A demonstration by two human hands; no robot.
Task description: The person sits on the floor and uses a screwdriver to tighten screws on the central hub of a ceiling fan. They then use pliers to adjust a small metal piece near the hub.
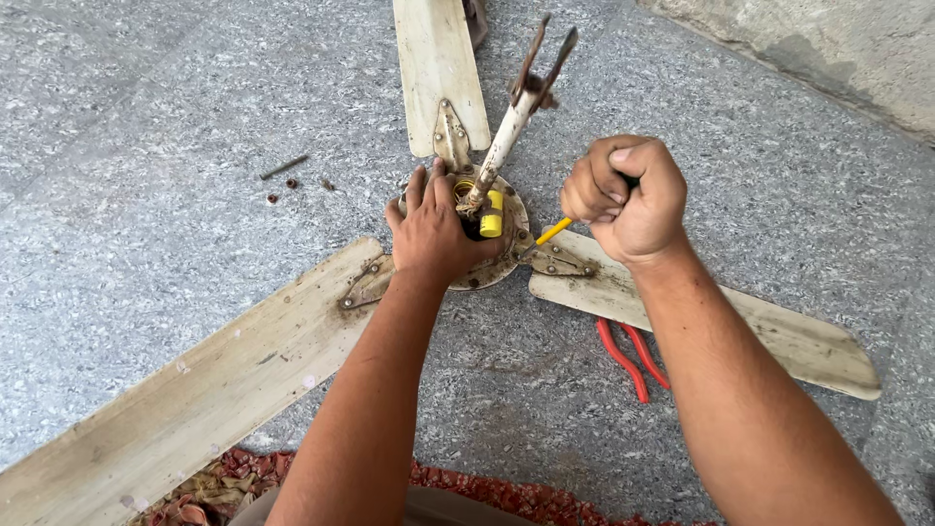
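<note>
Your left hand (433, 229) presses flat on the fan hub (487, 234), a round rusty metal disc lying on the speckled stone floor (146, 117). Your right hand (626, 195) is fisted tight around a yellow-shafted screwdriver (553, 232), its tip apparently at the blade bracket (560, 261). You seem mid-unscrewing; next calls for firm downward turning. The blades (195, 399) are worn, pale and flat.

The speckled grey stone floor (146, 117) carries a worn ceiling fan (487, 263) with 3 blades spread flat, red-handled pliers (628, 356) under 1 blade, and loose rusty screws (287, 175) near the far-left corner.
</note>
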